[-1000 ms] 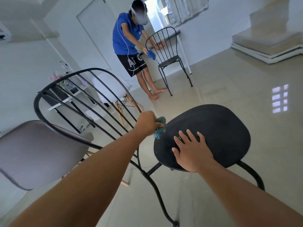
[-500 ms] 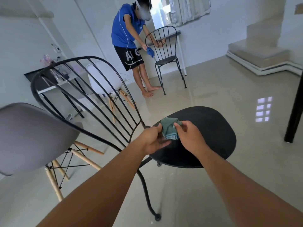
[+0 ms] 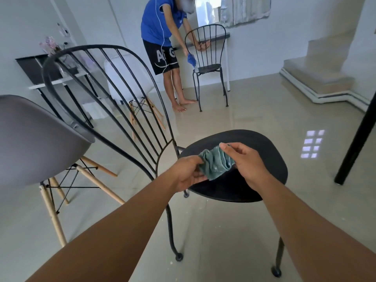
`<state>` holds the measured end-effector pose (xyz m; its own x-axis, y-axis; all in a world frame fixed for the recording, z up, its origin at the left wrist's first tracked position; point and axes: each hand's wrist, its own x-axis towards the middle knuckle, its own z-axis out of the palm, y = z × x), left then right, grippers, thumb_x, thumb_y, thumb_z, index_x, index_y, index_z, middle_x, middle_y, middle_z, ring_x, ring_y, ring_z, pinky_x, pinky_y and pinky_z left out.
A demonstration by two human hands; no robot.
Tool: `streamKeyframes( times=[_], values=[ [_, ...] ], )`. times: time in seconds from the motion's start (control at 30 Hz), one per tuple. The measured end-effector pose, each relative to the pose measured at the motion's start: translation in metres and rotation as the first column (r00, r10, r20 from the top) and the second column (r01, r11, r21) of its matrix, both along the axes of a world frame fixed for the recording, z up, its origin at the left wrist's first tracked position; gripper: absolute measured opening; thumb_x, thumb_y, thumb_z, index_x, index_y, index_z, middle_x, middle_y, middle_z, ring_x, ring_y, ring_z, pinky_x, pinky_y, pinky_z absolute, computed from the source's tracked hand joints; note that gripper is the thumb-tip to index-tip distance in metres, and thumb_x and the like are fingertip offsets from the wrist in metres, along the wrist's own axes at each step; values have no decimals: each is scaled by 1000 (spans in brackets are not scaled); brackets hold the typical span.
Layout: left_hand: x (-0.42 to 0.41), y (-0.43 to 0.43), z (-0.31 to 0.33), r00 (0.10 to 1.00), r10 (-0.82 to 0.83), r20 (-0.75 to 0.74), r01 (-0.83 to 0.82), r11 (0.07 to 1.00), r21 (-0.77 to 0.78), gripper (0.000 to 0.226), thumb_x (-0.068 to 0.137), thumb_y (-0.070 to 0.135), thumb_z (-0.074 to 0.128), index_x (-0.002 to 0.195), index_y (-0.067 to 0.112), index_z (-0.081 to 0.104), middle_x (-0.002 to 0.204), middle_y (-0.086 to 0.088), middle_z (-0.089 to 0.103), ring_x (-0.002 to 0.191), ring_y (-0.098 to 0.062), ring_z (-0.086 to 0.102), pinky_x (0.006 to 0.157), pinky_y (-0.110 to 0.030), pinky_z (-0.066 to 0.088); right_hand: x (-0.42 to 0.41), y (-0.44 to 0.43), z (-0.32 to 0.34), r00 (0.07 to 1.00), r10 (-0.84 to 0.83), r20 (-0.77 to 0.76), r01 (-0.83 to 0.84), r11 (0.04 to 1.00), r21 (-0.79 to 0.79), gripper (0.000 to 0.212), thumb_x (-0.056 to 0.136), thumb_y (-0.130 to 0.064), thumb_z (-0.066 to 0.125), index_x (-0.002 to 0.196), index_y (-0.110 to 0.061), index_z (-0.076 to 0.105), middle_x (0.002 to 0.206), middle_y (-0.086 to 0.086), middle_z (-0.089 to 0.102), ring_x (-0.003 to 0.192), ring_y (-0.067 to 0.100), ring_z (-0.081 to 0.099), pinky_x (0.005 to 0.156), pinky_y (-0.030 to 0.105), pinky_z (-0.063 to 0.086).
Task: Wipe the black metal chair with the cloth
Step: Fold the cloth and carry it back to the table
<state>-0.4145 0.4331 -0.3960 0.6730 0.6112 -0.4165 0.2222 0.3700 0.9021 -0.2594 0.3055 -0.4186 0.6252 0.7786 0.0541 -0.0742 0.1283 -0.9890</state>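
Both hands hold teal cloth (image 3: 216, 162) just above seat of black metal chair (image 3: 270, 159). Left hand (image 3: 188, 173) pinches one end, right hand (image 3: 247, 162) pinches other, fingers closed on fabric. Likely refolding for fresh wiping face. Cloth off seat. Background person's shorts (image 3: 162, 55) show partial letters "A G"; no other legible writing.

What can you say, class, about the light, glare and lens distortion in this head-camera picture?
Head view: daylight comes from the bright, washed-out window behind; the glossy floor carries a glaring patch of window reflection; the wide lens bows the black chair back and stretches the forearms at the lower edge; the cloth, held by both the left hand and right hand, is sharp.
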Motion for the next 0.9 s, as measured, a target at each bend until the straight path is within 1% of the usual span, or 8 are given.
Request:
streamKeyframes(
  times=[0.13, 0.23, 0.33, 0.43, 0.57, 0.7, 0.8, 0.9],
  values=[
    [-3, 1, 0, 994, 91, 58, -85, 991, -105, 46, 109, 40, 44, 134, 6, 62, 134, -21, 69, 120, -38, 70, 103, -51, 57, 2, -1, 0, 998, 19, -56, -18, 1000, 11, 36, 87, -52, 86, 108, -23, 83, 111, 3, 82, 111, 26, 77, 108, 55, 57],
    [-4, 7, -1, 997, 55, 50, -48, 990, -134, 80, 91, 72, 61, 136, 6, 59, 132, -18, 71, 116, -35, 73, 108, -53, 53, 3, -1, -2, 996, 32, -86, -32, 999, 3, 36, 89, -51, 85, 111, -23, 82, 113, 4, 81, 109, 26, 78, 105, 55, 59],
    [2, 7, -5, 1000, 21, 6, -21, 1000, 6, 61, 89, 37, 84, 137, 8, 63, 124, -12, 76, 112, -26, 76, 100, -44, 60, 6, 0, -2, 992, -4, -128, 4, 1000, 0, 34, 95, -46, 80, 114, -19, 80, 110, 5, 82, 105, 24, 79, 101, 51, 62],
    [13, 14, -7, 986, 154, 68, -157, 987, 36, 41, 94, 2, 75, 132, 5, 62, 124, -17, 75, 108, -29, 76, 85, -42, 65, 13, 2, -4, 994, -80, -74, 77, 996, -50, 30, 98, -49, 75, 110, -22, 79, 105, 1, 82, 101, 21, 80, 97, 49, 64],
    [27, 21, 9, 979, 141, 150, -149, 988, 44, 41, 91, -4, 75, 129, 8, 65, 125, -16, 74, 107, -30, 75, 82, -43, 65, 30, -3, 4, 992, -100, -82, 92, 991, -100, 36, 98, -53, 73, 117, -22, 75, 114, 1, 80, 103, 18, 80, 95, 47, 65],
    [45, 19, 39, 985, 39, 168, -62, 989, 132, 43, 88, -5, 77, 128, 9, 67, 122, -13, 75, 104, -27, 76, 78, -38, 66, 43, -22, 25, 974, 74, -216, -109, 982, -153, 67, 83, -47, 91, 136, -21, 61, 126, 5, 77, 106, 19, 80, 92, 36, 64],
    [61, 11, 64, 981, -14, 195, -20, 985, 169, 45, 86, -6, 78, 129, 5, 67, 122, -15, 75, 106, -30, 76, 80, -40, 66, 49, -31, 43, 994, 55, -97, -78, 963, -256, 53, 87, -30, 90, 133, -19, 66, 121, 5, 79, 108, 17, 78, 84, 28, 63],
    [83, 0, 84, 973, -22, 228, -24, 980, 197, 43, 86, -5, 80, 126, 1, 66, 119, -17, 75, 101, -30, 77, 78, -40, 67, 65, -43, 67, 997, -54, -55, 40, 973, -228, 34, 95, -22, 83, 125, -11, 73, 116, 10, 80, 95, 15, 79, 75, 24, 60]
  ],
)
